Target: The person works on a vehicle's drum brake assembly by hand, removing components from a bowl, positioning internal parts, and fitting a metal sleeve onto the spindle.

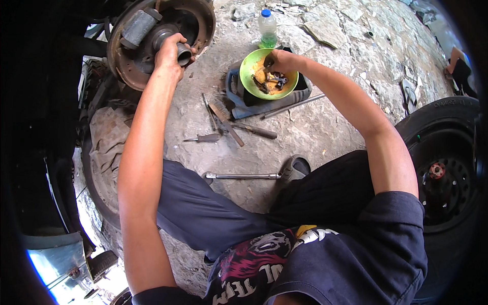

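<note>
At the upper left, my left hand (170,58) is closed around a short tubular metal hub (184,55), its open round end facing out past my fingers. Behind it stands a rusty round brake plate (201,25) with a grey curved block (140,29) near its rim. My right hand (284,61) reaches over the edge of a light green bowl (244,76). Its fingers are bent inside the bowl, by a small dark piece; what they hold is partly hidden. Orange-yellow grease (284,87) and several metal parts (274,80) lie in the bowl.
The bowl rests on a dark case (304,91). Nearby lie a wire brush (226,122), screwdriver (203,138), dark-handled tool (262,131), metal rod (292,107) and long wrench (243,176). A blue-capped bottle (267,30) stands behind; a wheel (437,122) is at right.
</note>
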A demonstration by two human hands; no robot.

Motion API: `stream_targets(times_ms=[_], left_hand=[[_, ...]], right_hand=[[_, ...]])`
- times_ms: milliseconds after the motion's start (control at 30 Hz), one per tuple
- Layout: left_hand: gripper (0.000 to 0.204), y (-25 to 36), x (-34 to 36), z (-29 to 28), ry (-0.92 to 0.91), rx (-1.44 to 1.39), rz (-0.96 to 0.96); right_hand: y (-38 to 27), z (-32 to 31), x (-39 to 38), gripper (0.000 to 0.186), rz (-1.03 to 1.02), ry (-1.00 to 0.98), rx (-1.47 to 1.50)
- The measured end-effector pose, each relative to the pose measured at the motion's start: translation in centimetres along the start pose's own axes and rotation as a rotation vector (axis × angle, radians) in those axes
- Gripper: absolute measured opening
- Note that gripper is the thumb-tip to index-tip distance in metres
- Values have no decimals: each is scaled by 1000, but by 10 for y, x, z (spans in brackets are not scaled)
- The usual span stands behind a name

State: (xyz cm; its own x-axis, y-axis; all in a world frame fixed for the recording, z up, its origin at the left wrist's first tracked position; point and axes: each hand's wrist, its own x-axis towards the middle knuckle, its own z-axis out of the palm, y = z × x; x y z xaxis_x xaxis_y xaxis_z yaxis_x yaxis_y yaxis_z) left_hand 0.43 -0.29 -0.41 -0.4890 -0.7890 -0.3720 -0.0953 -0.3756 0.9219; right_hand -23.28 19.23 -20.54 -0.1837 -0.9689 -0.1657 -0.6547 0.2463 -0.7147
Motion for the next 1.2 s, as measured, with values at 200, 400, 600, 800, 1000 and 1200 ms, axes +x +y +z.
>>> stream_targets(times_ms=[200,400,600,800,1000,1200], left_hand=[[15,-1,-1,1,8,10,-9],[14,0,-4,2,14,20,8],[14,0,-2,1,2,24,7],[14,2,-6,-13,37,27,8],[14,0,-5,-1,15,26,13],[14,0,-4,3,10,23,14]], right_hand=[[7,-16,-1,34,143,143,-288],[2,-29,-18,35,177,42,-482],[6,-2,-17,34,82,35,-288],[-13,13,0,25,159,-37,-470],[29,33,-23,15,-191,-12,-879],[40,33,-18,14,-200,-17,-902]])
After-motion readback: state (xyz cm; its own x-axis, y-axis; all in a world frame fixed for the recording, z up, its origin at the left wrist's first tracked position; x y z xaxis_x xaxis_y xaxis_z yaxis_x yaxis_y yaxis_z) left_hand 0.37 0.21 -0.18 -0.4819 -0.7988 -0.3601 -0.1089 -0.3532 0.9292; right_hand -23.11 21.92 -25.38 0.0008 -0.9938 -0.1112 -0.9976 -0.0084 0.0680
